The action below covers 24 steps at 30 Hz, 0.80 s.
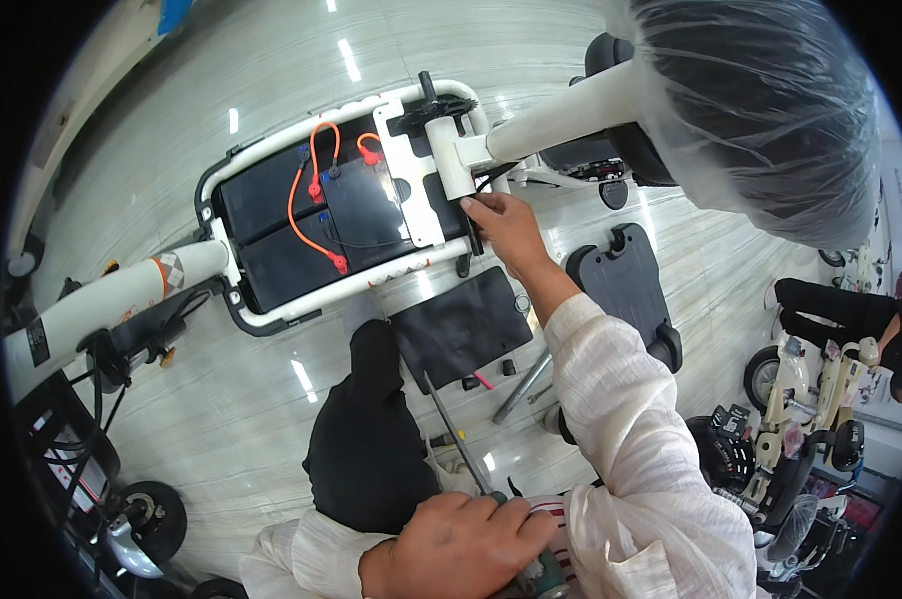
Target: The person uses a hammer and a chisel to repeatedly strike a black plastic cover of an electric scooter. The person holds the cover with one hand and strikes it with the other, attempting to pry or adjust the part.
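Across my body, my left hand point(471, 547) is wrapped round the green handle point(543, 577) of a long-shafted screwdriver point(453, 431), its tip pointing up and away. My right hand point(506, 230) reaches forward with fingers pinched at the near end of a white cross tube point(450, 160) on a scooter frame point(336, 292). Whatever lies between those fingertips is hidden; a dark part shows just below them. Black batteries point(271, 265) sit inside the frame, joined by orange cables point(296, 205) with red terminal covers. A white bracket plate point(411, 180) spans the frame beside the tube.
A black rubber sheet point(463, 321), a metal tube point(522, 387) and a black plastic cover point(625, 285) lie on the glossy floor. The plastic-wrapped seat point(760, 120) rises at upper right. Other scooters point(805, 399) and a person in black trousers point(835, 307) are at right.
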Each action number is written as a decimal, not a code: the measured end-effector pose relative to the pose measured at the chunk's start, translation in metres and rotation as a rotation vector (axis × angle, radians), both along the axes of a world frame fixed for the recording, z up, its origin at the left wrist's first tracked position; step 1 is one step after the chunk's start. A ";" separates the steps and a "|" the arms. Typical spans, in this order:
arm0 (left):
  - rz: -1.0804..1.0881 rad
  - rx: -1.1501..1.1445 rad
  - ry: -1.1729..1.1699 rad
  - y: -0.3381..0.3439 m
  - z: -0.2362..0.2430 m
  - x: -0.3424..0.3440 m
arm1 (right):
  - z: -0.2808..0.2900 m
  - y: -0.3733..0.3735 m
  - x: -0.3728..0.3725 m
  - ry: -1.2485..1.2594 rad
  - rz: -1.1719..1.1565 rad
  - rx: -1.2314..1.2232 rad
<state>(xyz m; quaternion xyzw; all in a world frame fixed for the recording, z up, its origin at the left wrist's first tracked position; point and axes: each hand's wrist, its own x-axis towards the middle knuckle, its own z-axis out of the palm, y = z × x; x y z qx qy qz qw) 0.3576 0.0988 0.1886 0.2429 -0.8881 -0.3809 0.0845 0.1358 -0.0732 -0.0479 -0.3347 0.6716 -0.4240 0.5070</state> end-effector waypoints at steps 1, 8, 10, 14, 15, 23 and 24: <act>-0.013 0.015 -0.006 -0.002 0.001 0.001 | 0.003 0.004 0.001 -0.030 -0.024 -0.006; -0.072 0.017 0.073 -0.014 0.001 -0.009 | -0.035 0.094 -0.085 0.328 -0.103 0.128; -0.098 0.048 0.057 -0.012 0.000 -0.011 | -0.038 0.124 -0.126 0.621 0.068 0.100; -0.028 0.078 0.091 -0.007 -0.009 -0.023 | 0.013 0.151 -0.156 0.806 0.298 0.155; 0.008 0.076 0.119 -0.008 -0.009 -0.029 | 0.036 0.152 -0.156 0.812 0.350 0.207; 0.316 -0.104 0.042 -0.019 -0.017 -0.097 | 0.185 0.175 -0.097 0.259 0.690 -0.720; 0.323 -0.177 0.019 -0.019 -0.017 -0.107 | 0.192 0.179 -0.094 0.322 0.699 -0.812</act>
